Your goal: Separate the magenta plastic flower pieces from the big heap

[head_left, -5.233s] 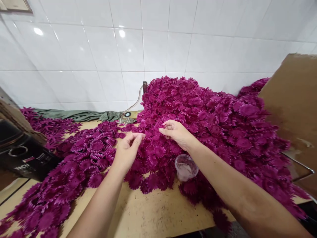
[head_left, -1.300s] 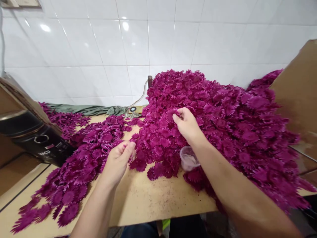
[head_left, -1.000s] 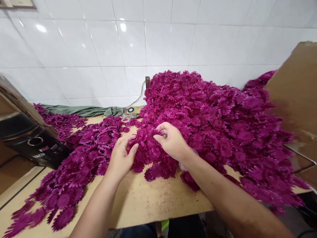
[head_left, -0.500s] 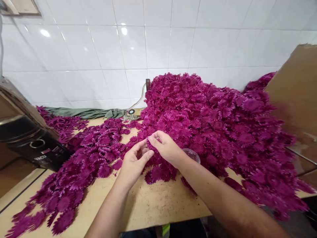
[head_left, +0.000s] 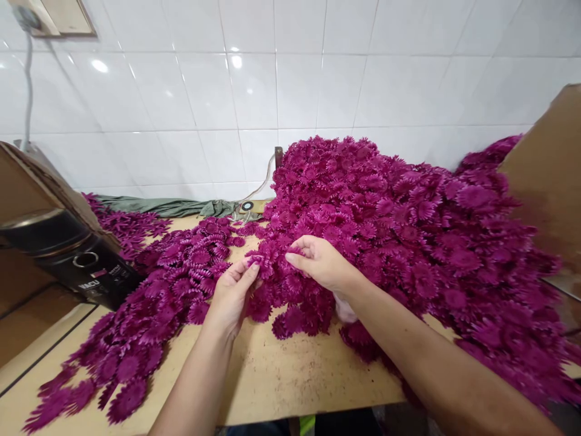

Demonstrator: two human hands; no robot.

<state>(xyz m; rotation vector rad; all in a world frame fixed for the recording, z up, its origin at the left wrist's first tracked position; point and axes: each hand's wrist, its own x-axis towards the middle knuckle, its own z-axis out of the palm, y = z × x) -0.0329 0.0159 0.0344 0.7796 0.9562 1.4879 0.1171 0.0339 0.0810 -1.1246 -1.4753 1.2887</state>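
Observation:
In my left hand (head_left: 232,295), thumb and fingers pinch the edge of a magenta artificial flower (head_left: 260,260) with fringed petals, held over the front of the flower heap. My right hand (head_left: 320,261) is a little to the right and apart from it, its thumb and fingertips closed together. Something magenta shows at those fingertips, but against the heap behind I cannot tell what it is. Below the right wrist, a clear plastic cup (head_left: 345,310) is mostly hidden by the forearm. The large heap of magenta flowers (head_left: 385,206) rises behind both hands.
More magenta flowers (head_left: 149,327) spread across the left of the wooden table (head_left: 281,375). A black canister (head_left: 86,260) leans by a cardboard box (head_left: 40,181) at left. Another cardboard sheet (head_left: 549,163) stands at right. Green cloth (head_left: 163,204) lies along the tiled wall.
My hands were together at one flower and are now apart, the left with the flower, the right shifted rightward. The view has swung slightly left.

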